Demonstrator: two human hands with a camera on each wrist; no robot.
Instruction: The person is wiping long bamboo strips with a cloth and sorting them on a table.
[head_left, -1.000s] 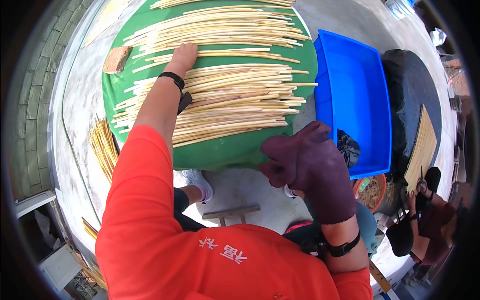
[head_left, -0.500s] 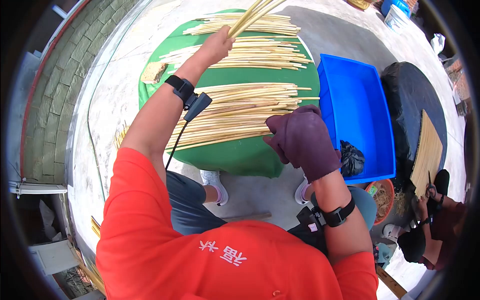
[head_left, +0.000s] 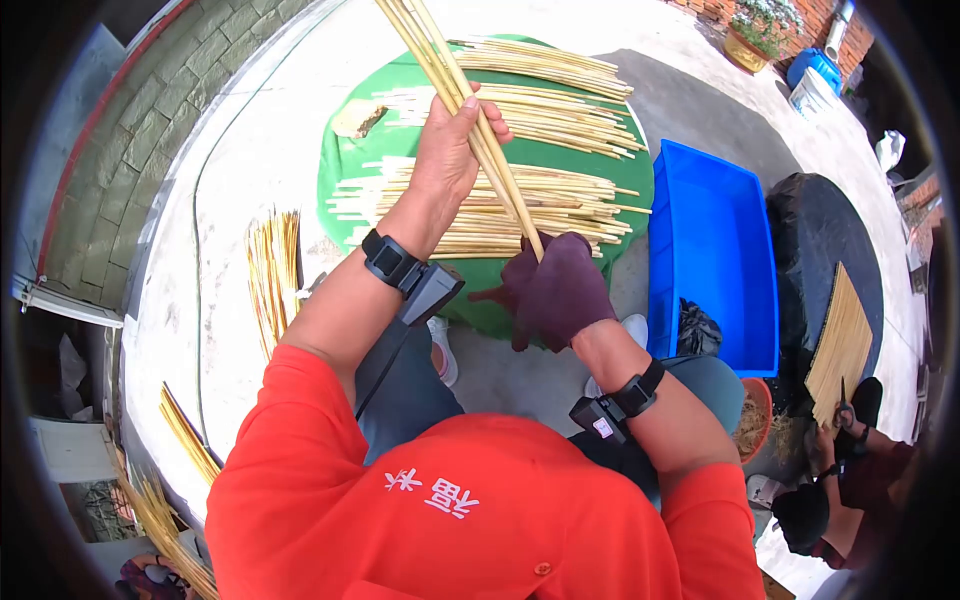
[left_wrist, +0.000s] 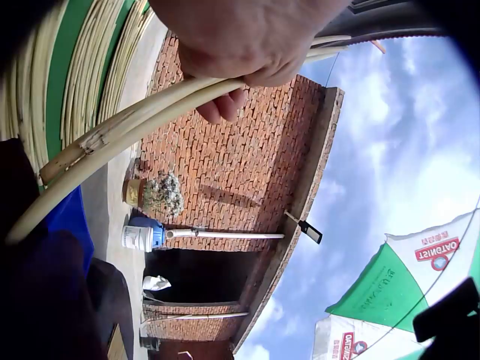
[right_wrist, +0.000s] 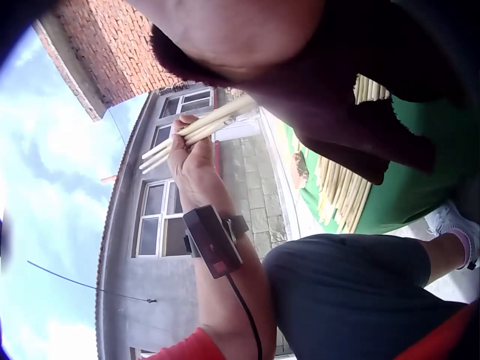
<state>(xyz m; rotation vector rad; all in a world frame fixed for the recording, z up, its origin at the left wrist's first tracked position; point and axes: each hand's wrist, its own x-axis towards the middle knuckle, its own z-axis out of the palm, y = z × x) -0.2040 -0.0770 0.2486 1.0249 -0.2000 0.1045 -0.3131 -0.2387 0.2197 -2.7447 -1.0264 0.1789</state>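
My left hand [head_left: 450, 145] grips a few long pale stalks [head_left: 488, 150] above the table, their far ends slanting up past the top of the head view. In the left wrist view the lower ends of the stalks [left_wrist: 112, 139] point down and left; one has a brown patch. My right hand [head_left: 560, 295] is wrapped in a maroon cloth [head_left: 570, 305], which hides its fingers. One stalk's lower end meets a fold of this cloth. Behind the hands, rows of similar stalks [head_left: 540, 195] lie on a green table cover [head_left: 350, 150].
A brick [head_left: 358, 118] sits at the cover's left edge. To the right stand a blue bin [head_left: 715, 250] and a black-covered round surface [head_left: 835, 225] with a slatted mat [head_left: 842, 340], where another person [head_left: 850, 490] works. More stalk bundles [head_left: 273, 270] stand at left.
My left hand first reached onto the stalks, then lifted a few and brought them back toward me. The cloth-wrapped right hand has moved left to their lower ends. The view has shifted.
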